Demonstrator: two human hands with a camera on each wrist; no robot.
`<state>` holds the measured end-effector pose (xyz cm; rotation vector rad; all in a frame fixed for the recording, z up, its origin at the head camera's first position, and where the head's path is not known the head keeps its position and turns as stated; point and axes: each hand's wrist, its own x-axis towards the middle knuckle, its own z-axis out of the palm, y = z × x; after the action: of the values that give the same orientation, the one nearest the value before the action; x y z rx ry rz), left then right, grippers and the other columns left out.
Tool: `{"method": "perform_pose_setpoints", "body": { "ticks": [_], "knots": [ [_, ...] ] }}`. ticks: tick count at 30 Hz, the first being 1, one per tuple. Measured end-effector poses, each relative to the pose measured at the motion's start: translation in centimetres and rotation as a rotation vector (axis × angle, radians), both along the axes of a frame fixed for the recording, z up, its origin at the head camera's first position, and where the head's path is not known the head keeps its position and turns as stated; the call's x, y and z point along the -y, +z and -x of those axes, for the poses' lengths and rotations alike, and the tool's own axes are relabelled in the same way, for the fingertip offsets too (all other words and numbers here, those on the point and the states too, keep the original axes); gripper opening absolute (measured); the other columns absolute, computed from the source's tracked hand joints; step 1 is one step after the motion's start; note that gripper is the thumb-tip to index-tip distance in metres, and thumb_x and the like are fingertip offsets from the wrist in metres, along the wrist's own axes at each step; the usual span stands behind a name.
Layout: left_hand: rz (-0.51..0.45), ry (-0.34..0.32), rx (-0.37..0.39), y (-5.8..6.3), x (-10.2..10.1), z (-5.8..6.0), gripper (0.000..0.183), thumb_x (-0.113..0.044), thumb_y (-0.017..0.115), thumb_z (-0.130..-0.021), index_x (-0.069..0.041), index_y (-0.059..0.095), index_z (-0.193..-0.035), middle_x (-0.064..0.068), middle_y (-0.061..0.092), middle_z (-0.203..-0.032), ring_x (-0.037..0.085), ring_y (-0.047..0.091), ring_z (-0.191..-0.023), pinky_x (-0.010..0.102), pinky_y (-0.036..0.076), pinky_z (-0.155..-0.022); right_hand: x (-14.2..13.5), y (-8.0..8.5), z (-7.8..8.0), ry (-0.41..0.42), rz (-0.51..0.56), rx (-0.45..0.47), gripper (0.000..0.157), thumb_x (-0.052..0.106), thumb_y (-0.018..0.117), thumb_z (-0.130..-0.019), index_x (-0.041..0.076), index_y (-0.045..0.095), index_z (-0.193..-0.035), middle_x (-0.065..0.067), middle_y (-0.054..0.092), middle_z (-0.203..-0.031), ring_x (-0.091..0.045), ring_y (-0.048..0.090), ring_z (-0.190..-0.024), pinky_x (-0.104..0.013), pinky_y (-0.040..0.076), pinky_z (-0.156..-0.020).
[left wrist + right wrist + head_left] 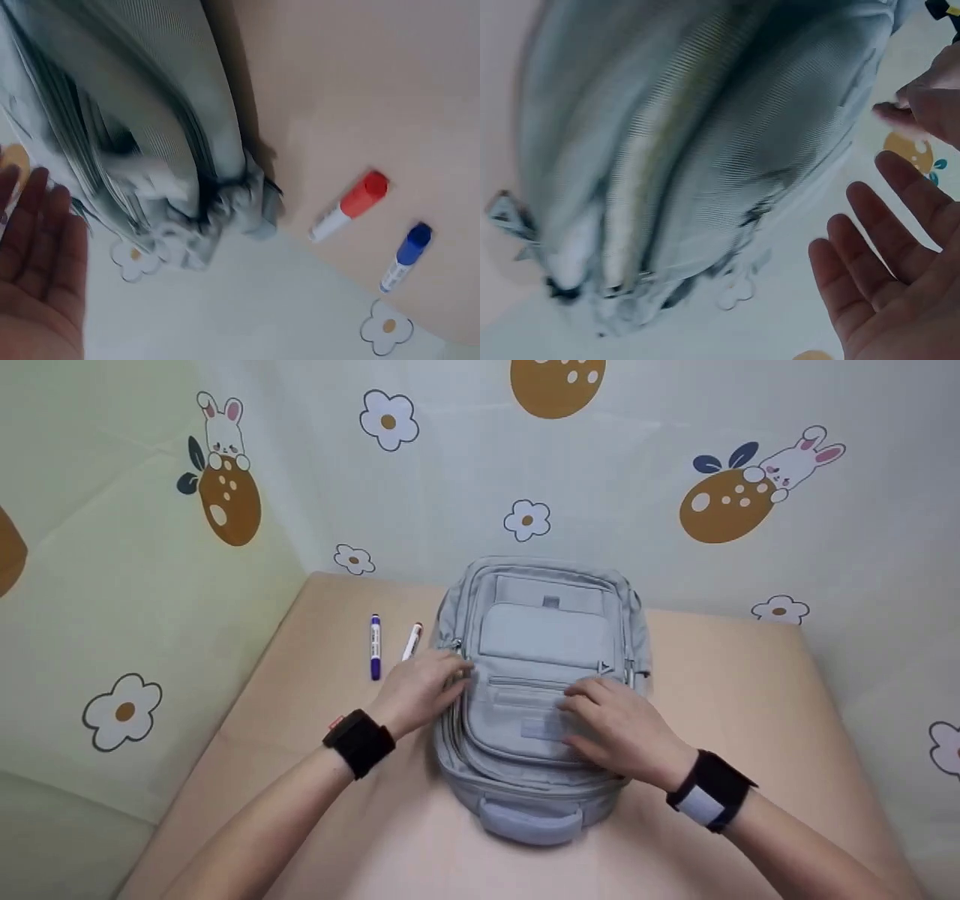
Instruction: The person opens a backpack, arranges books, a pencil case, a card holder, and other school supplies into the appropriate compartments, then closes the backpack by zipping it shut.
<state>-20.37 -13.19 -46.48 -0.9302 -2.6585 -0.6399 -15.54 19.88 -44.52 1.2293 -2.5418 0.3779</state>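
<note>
A pale grey-blue backpack (pixel 547 634) lies flat with its front pockets facing up and its padded handle (pixel 529 821) toward me. My left hand (pixel 420 690) is at the bag's left edge, fingertips right by the zip line. Over the right part of the front pocket hovers my right hand (pixel 626 727), fingers loosely bent. Both palms look unfilled in the wrist views, the left hand's fingers (pixel 52 240) extended beside the bag and the right hand's fingers (pixel 904 225) spread. Along the bag's side, the zipped seam (pixel 634 202) appears blurred.
Left of the bag lie two markers, a blue-purple one (pixel 376 649) and a white one (pixel 412 641) partly behind my left hand; its red cap (pixel 365 193) shows in the left wrist view. A curtain (pixel 442 487) printed with rabbits and flowers surrounds the beige table (pixel 300 712).
</note>
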Motion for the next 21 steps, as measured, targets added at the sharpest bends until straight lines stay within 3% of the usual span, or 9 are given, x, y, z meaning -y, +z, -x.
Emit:
{"method": "perform_pose_setpoints", "body": {
  "ticks": [3, 7, 11, 14, 21],
  "knots": [
    [-0.017, 0.152, 0.044, 0.1, 0.2, 1.8, 0.024, -0.014, 0.073, -0.094, -0.009, 0.073, -0.118, 0.005, 0.070, -0.113, 0.025, 0.066, -0.103, 0.040, 0.054, -0.087, 2.5, 0.8, 1.2, -0.011, -0.071, 0.049, 0.054, 0.034, 0.080, -0.087, 0.006, 0.065, -0.131, -0.014, 0.059, -0.137, -0.035, 0.051, -0.132, -0.050, 0.040, -0.110],
    [0.011, 0.253, 0.110, -0.2, 0.2, 3.6, 0.027, -0.016, 0.073, -0.094, -0.008, 0.073, -0.119, 0.008, 0.069, -0.113, 0.028, 0.065, -0.102, 0.043, 0.053, -0.088, 6.2, 1.3, 2.4, -0.009, -0.178, 0.138, 0.068, 0.042, 0.074, -0.091, 0.005, 0.054, -0.145, -0.016, 0.046, -0.154, -0.035, 0.035, -0.146, -0.049, 0.026, -0.119],
    [0.033, 0.287, 0.153, -0.5, -0.1, 4.5, 0.024, -0.018, 0.072, -0.095, -0.008, 0.073, -0.117, 0.009, 0.071, -0.111, 0.030, 0.066, -0.101, 0.045, 0.052, -0.089, 9.5, 1.1, 3.5, 0.027, -0.281, 0.187, 0.075, 0.043, 0.071, -0.093, 0.001, 0.047, -0.150, -0.019, 0.039, -0.159, -0.036, 0.028, -0.150, -0.047, 0.018, -0.123],
    [0.022, 0.297, 0.165, -0.6, -0.3, 4.8, 0.020, -0.016, 0.071, -0.096, -0.008, 0.073, -0.114, 0.009, 0.071, -0.110, 0.030, 0.066, -0.101, 0.046, 0.052, -0.088, 11.0, 0.5, 4.3, 0.032, -0.325, 0.177, 0.076, 0.041, 0.074, -0.090, -0.001, 0.049, -0.148, -0.021, 0.040, -0.158, -0.038, 0.029, -0.149, -0.047, 0.019, -0.123],
    [0.010, 0.303, 0.136, -0.7, -0.1, 4.8, 0.011, -0.016, 0.066, -0.100, -0.008, 0.073, -0.103, 0.008, 0.071, -0.100, 0.030, 0.068, -0.089, 0.046, 0.053, -0.079, 11.9, -0.7, 5.3, 0.029, -0.359, 0.128, 0.074, 0.042, 0.076, -0.088, 0.004, 0.053, -0.147, -0.019, 0.039, -0.158, -0.038, 0.028, -0.150, -0.049, 0.021, -0.122]
  ]
}}
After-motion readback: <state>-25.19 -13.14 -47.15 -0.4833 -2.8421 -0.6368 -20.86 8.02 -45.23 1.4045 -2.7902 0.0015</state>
